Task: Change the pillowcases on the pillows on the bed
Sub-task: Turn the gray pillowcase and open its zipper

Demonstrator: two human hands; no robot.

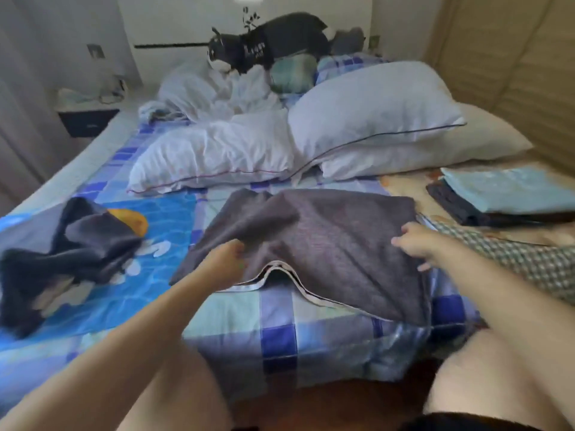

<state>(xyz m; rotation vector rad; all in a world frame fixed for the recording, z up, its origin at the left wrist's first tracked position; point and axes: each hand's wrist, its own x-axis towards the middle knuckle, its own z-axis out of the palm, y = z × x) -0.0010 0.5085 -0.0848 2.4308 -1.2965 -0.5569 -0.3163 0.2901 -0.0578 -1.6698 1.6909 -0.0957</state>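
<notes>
A grey pillowcase (326, 237) lies spread on the checked blue bed sheet (273, 334), its white-edged opening facing me and slightly gaping. My left hand (225, 259) pinches the grey cloth just above that opening. My right hand (417, 241) hovers with spread fingers over the pillowcase's right edge. Behind it lie bare white pillows: one in the middle (214, 157), two stacked at the right (373, 107). A crumpled dark pillowcase (77, 247) lies at the left.
Folded light blue and dark linens (504, 197) sit at the right. A checked cloth (513, 262) lies beside my right arm. A black plush toy (270, 42) and crumpled white bedding (214, 88) are at the headboard. A nightstand (87, 116) stands far left.
</notes>
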